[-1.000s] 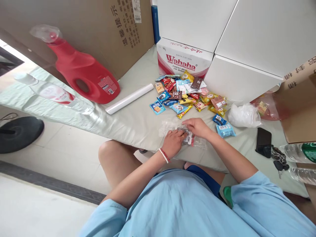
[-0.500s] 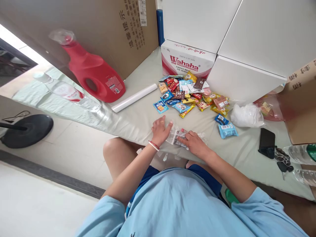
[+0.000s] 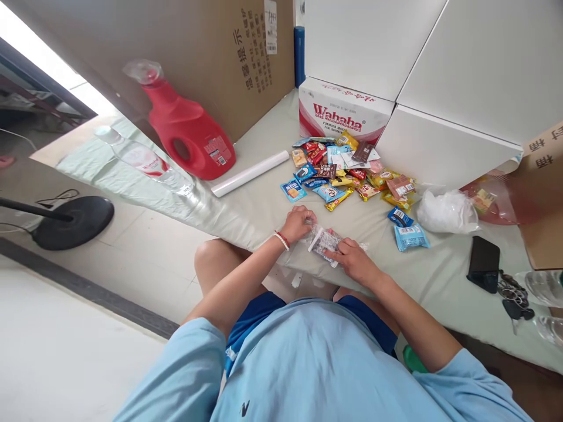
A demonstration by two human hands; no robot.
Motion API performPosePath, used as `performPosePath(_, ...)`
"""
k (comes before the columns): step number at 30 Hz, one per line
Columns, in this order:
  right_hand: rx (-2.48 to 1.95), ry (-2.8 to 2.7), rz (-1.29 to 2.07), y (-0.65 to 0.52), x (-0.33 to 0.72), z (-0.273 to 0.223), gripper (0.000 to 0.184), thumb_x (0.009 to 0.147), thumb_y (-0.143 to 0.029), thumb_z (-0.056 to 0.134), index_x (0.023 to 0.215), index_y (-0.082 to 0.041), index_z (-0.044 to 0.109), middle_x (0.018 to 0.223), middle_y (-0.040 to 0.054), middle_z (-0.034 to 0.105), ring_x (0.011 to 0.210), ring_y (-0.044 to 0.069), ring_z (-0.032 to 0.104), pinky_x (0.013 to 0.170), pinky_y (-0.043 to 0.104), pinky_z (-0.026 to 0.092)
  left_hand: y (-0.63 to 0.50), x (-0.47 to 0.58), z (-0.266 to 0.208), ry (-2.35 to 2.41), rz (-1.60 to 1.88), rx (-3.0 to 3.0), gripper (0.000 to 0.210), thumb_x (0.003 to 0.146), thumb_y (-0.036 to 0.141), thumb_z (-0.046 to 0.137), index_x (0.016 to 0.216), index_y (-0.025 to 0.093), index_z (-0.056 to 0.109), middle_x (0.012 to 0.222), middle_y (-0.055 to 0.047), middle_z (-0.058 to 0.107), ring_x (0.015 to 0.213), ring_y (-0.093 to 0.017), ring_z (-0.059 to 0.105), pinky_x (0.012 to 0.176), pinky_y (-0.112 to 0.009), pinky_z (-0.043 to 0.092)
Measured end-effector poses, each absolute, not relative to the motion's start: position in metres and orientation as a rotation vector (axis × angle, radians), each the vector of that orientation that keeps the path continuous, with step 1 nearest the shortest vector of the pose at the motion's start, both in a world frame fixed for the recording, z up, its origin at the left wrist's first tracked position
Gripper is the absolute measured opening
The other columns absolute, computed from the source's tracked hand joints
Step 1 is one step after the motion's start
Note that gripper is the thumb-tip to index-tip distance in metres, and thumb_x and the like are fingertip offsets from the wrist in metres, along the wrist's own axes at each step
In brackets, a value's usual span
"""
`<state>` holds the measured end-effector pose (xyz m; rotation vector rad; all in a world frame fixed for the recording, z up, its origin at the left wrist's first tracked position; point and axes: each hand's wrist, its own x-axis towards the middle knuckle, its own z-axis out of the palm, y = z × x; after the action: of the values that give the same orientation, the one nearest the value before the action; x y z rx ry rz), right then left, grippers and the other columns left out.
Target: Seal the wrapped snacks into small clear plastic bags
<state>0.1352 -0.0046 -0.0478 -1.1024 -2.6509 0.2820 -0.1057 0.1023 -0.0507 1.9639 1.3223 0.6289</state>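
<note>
A small snack packet (image 3: 326, 242), printed dark and white, lies at the near edge of the table with loose clear plastic film (image 3: 311, 234) around it. My left hand (image 3: 298, 224), with beaded bracelets at the wrist, is closed in a pinch on the film at the packet's left end. My right hand (image 3: 352, 259) grips the packet's right side, its index finger lying across the top and the other fingers curled. Its thumb is partly hidden. Just beyond my hands spreads a pile of wrapped snacks (image 3: 328, 192) in blue, yellow, red and brown.
To the left stand a red jug (image 3: 193, 132) and a water bottle (image 3: 141, 161), with a white roll (image 3: 250, 173) beside them. A Wahaha carton (image 3: 345, 111) and white boxes (image 3: 373, 47) rise behind. On the right are a crumpled white bag (image 3: 446, 211), a phone (image 3: 482, 264) and keys (image 3: 514, 296).
My left hand's spread fingers have closed into a pinch on the clear film. The packet's printed face shows more now. My right hand stays on it, and the view has shifted slightly.
</note>
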Motion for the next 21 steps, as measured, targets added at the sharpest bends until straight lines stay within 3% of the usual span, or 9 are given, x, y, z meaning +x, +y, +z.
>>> performPosePath(2,-1.136,-2.705,0.25,-0.009,0.133,-0.046,0.044,0.101,-0.012,0.048,0.136,-0.031,0.066,0.091,0.0072,0.059,0.092,0.022,0.049,0.079,0.033,0.04,0.101,-0.108,-0.047,1.305,0.664,1.935,0.013,0.066,0.017,0.062,0.078,0.021,0.068,0.097,-0.007,0.062,0.104,-0.027,0.056,0.102,-0.046,0.045)
performPosePath(5,-1.186,-2.738,0.252,-0.013,0.13,-0.044,0.044,0.1,-0.012,0.05,0.139,-0.029,0.064,0.095,0.0096,0.063,0.097,0.025,0.052,0.081,0.035,0.041,0.096,-0.115,-0.041,1.218,0.651,1.858,0.011,0.066,0.017,0.058,0.077,0.02,0.062,0.092,-0.005,0.062,0.091,-0.022,0.059,0.089,-0.038,0.051)
performPosePath(8,-1.198,-2.753,0.241,-0.015,0.128,-0.043,0.045,0.1,-0.012,0.05,0.14,-0.028,0.063,0.097,0.0102,0.064,0.099,0.025,0.053,0.082,0.036,0.041,0.09,-0.119,-0.035,1.17,0.621,1.734,0.007,0.077,0.021,0.049,0.078,0.019,0.056,0.089,-0.005,0.065,0.081,-0.018,0.062,0.073,-0.031,0.053)
performPosePath(11,-1.181,-2.746,0.238,-0.014,0.127,-0.044,0.045,0.1,-0.011,0.05,0.139,-0.029,0.063,0.097,0.0093,0.063,0.098,0.025,0.053,0.083,0.035,0.041,0.087,-0.114,-0.028,1.191,0.633,1.602,0.017,0.087,0.031,0.043,0.083,0.02,0.055,0.095,-0.005,0.065,0.086,-0.019,0.063,0.068,-0.03,0.052)
performPosePath(13,-1.159,-2.733,0.25,-0.014,0.127,-0.046,0.044,0.099,-0.01,0.049,0.137,-0.027,0.063,0.096,0.0094,0.063,0.099,0.025,0.053,0.083,0.036,0.042,0.087,-0.109,-0.025,1.184,0.62,1.591,0.018,0.081,0.036,0.057,0.092,0.021,0.057,0.098,-0.003,0.065,0.086,-0.019,0.061,0.068,-0.029,0.051)
performPosePath(15,-1.141,-2.694,0.279,-0.014,0.127,-0.048,0.042,0.099,-0.009,0.046,0.136,-0.023,0.062,0.096,0.0105,0.064,0.098,0.026,0.053,0.084,0.037,0.043,0.089,-0.106,-0.025,1.155,0.606,1.646,0.041,0.067,0.029,0.071,0.105,0.021,0.058,0.101,-0.002,0.064,0.083,-0.017,0.059,0.07,-0.028,0.05)
performPosePath(17,-1.134,-2.597,0.337,-0.014,0.127,-0.051,0.043,0.1,-0.009,0.041,0.139,-0.02,0.057,0.098,0.0113,0.065,0.097,0.026,0.055,0.085,0.039,0.046,0.092,-0.105,-0.028,1.153,0.581,1.686,0.056,0.059,0.022,0.075,0.113,0.02,0.058,0.095,0.0,0.064,0.078,-0.016,0.057,0.07,-0.027,0.048)
performPosePath(21,-1.223,-2.282,0.509,-0.012,0.127,-0.051,0.061,0.1,-0.016,0.044,0.159,-0.017,0.028,0.1,0.0106,0.065,0.096,0.026,0.058,0.086,0.041,0.051,0.099,-0.104,-0.04,1.18,0.488,1.646,0.026,0.065,0.027,0.067,0.089,0.017,0.064,0.071,0.003,0.06,0.066,-0.014,0.053,0.063,-0.026,0.043)
